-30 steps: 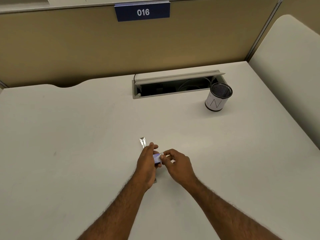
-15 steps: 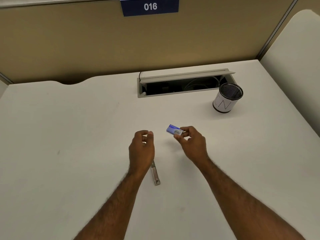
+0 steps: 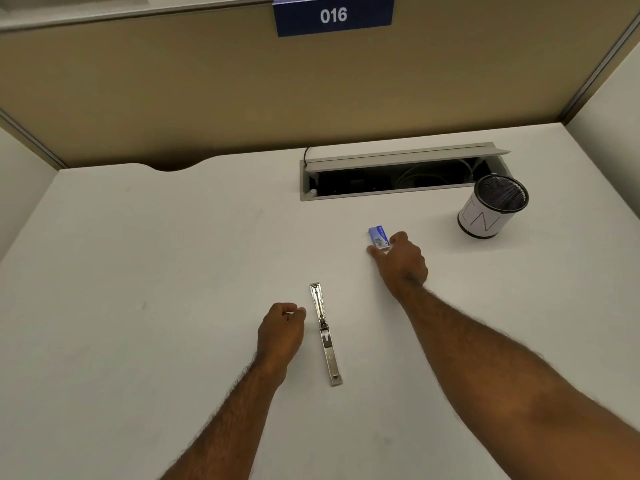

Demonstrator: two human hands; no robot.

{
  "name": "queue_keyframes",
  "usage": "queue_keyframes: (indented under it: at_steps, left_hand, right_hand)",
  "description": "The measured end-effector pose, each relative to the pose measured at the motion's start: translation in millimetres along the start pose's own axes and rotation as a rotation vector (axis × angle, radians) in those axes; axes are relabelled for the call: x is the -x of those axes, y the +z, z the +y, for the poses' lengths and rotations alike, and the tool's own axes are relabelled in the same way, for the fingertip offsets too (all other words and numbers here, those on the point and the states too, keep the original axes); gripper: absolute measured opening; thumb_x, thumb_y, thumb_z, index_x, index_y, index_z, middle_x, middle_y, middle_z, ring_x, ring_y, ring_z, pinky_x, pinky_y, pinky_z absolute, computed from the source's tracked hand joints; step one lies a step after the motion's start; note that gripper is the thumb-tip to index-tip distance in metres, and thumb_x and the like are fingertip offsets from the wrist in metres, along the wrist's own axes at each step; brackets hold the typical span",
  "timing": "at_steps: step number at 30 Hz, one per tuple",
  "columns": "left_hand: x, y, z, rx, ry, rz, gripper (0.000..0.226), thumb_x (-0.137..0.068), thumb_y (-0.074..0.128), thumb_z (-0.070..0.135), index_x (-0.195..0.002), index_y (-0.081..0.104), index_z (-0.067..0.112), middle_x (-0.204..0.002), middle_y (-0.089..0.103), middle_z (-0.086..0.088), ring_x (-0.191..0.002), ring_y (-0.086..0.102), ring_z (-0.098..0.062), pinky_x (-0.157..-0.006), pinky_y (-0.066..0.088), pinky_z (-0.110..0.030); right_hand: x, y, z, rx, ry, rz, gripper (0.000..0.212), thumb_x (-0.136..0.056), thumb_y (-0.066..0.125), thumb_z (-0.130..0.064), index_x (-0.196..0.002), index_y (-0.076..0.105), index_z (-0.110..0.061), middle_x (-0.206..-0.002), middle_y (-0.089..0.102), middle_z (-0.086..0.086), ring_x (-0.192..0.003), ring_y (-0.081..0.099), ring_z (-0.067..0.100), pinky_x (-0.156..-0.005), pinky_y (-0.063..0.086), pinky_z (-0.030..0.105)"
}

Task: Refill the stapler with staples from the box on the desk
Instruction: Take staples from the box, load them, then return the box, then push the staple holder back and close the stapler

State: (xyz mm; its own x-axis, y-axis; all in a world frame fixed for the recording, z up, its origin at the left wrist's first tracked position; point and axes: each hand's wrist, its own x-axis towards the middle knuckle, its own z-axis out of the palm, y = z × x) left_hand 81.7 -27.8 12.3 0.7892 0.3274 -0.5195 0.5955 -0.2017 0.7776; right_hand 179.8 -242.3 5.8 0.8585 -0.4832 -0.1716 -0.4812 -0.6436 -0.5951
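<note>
Two hands work: right hand [image 3: 401,259] pinches the staple box [image 3: 378,237] mid-desk [image 3: 138,271], toward the far edge; left hand [image 3: 281,329] is curled, perhaps holding staples. Stapler [image 3: 325,332] lies open, apparently unfilled.

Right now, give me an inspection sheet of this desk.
Surface: white desk, a few faint marks.
Job's things: stapler unfolded flat; blue staple box on the desk at the right hand's fingertips.
Clutter: mesh pen cup with paper wrap, contents not visible.
Grippers: left hand loosely curled beside the stapler, not touching it; right hand pinching the box.
Cables: coiled inside the open cable tray.
Surroundings: tan partition, sign reading 016.
</note>
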Motion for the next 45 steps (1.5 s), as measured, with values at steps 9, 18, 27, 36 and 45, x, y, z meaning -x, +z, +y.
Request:
queue_keyframes:
  at_steps: [9,18,27,36,45]
  left_hand:
    - [-13.4,11.4,5.5,-0.047,0.024,-0.009,0.026,-0.077,0.073,0.031,-0.093,0.062,0.014,-0.084,0.068,-0.004,-0.068,0.066,-0.025,-0.079,0.059,-0.045]
    - [-21.0,23.6,29.8,-0.612,0.143,-0.010,0.048,-0.069,0.070,0.058,-0.070,0.054,0.013,-0.073,0.066,-0.004,-0.075,0.066,-0.027,-0.062,0.046,-0.031]
    - [-17.1,27.4,28.9,-0.727,0.208,-0.026,0.023,-0.072,0.062,0.036,-0.072,0.048,0.017,-0.063,0.045,0.007,-0.069,0.051,-0.021,-0.051,0.030,-0.023]
    - [-6.2,3.9,5.4,-0.005,0.045,-0.114,0.031,-0.071,0.080,0.016,-0.068,0.049,0.013,-0.062,0.060,-0.007,-0.053,0.056,-0.020,-0.058,0.051,-0.032]
    - [20.3,-18.8,-14.6,0.369,-0.032,-0.315,0.021,-0.082,0.076,0.024,-0.097,0.071,0.010,-0.076,0.067,-0.006,-0.061,0.062,-0.013,-0.056,0.053,-0.024]
  right_hand:
    - [42.9,-0.1,-6.3,-0.412,0.162,-0.088,0.012,-0.085,0.049,-0.009,-0.096,0.050,-0.014,-0.100,0.063,0.009,-0.087,0.057,0.026,-0.074,0.043,0.031]
    - [107.4,-3.0,26.0,-0.739,0.270,-0.467,0.026,-0.082,0.054,0.011,-0.099,0.058,-0.008,-0.089,0.066,0.008,-0.083,0.064,0.023,-0.082,0.052,0.036]
    - [107.8,-29.0,22.6,-1.013,0.417,-0.504,0.008,-0.087,0.059,0.011,-0.084,0.064,0.006,-0.095,0.065,0.019,-0.085,0.069,0.024,-0.086,0.052,0.031]
    - [123.3,-38.5,13.6,-1.253,0.549,-0.591,0.011,-0.086,0.056,0.015,-0.078,0.060,0.008,-0.087,0.065,0.024,-0.084,0.067,0.034,-0.064,0.062,0.026]
    - [142.7,-43.0,-7.2,-0.965,0.307,-0.597,0.015,-0.077,0.070,0.009,-0.091,0.066,0.006,-0.099,0.069,0.022,-0.095,0.066,0.025,-0.088,0.054,0.026]
